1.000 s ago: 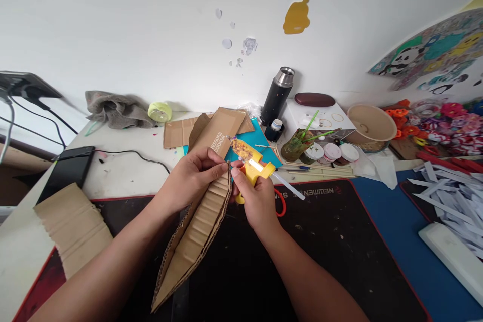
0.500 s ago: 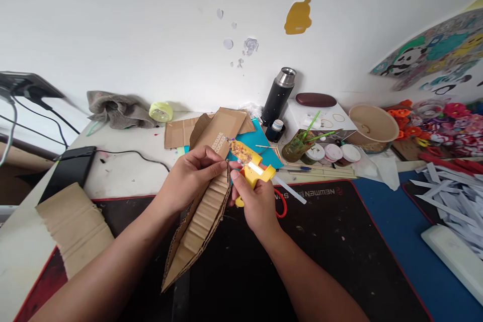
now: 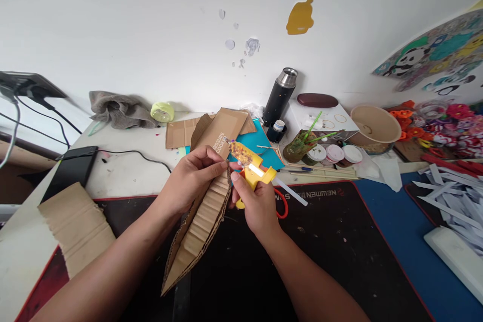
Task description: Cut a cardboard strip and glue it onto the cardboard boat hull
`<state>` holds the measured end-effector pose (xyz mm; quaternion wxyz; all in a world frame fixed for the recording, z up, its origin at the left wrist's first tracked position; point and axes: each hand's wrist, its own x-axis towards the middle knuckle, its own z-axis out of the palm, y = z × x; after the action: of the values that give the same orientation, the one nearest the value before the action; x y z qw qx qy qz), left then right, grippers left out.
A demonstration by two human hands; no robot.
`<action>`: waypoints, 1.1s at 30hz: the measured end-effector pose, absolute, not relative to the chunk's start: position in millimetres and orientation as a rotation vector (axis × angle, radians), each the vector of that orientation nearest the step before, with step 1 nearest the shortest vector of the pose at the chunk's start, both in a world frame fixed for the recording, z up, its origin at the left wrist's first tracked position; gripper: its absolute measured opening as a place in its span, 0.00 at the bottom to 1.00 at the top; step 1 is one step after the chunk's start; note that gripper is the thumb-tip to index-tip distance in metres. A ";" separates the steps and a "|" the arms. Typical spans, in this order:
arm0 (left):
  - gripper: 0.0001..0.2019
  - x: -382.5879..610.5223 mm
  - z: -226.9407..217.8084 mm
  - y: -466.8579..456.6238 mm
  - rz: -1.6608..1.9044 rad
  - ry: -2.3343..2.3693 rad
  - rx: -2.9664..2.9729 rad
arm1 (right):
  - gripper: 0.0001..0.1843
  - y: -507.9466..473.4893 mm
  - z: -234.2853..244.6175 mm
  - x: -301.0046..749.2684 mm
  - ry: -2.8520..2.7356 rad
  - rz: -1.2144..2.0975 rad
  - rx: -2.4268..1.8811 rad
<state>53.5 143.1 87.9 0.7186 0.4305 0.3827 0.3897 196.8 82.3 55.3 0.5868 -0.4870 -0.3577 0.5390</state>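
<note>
My left hand (image 3: 192,176) pinches the top end of a long, pointed strip of corrugated cardboard (image 3: 199,231), which hangs down toward me over a black desk mat (image 3: 320,241). My right hand (image 3: 256,204) is closed round a yellow glue gun (image 3: 252,168). The gun's stained nozzle points left at the cardboard's top edge, just above my left fingertips. A clear glue stick (image 3: 290,191) juts out of the back of the gun to the right.
Flat cardboard pieces (image 3: 215,131) and a teal sheet (image 3: 260,143) lie behind my hands. A black flask (image 3: 279,95), paint pots (image 3: 334,153), a jar of brushes (image 3: 298,148) and a brown bowl (image 3: 375,128) stand at the back right. Another cardboard piece (image 3: 75,224) lies left, paper strips (image 3: 453,196) right.
The lower tip of the cardboard strip has swung a little to the right and up. Both hands stay almost where they were.
</note>
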 end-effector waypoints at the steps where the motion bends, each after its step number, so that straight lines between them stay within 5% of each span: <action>1: 0.22 53.6 88.4 142.8 0.850 0.844 0.948 | 0.22 82.2 55.6 196.8 -0.835 1.255 -1.137; 33: 0.20 52.8 84.9 141.6 0.953 0.924 0.982 | 0.23 80.5 53.4 195.4 -0.867 1.244 -1.171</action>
<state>52.8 141.6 84.9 0.6782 0.4370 0.4114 0.4240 195.4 80.5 53.4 0.5755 -0.4998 -0.3701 0.5310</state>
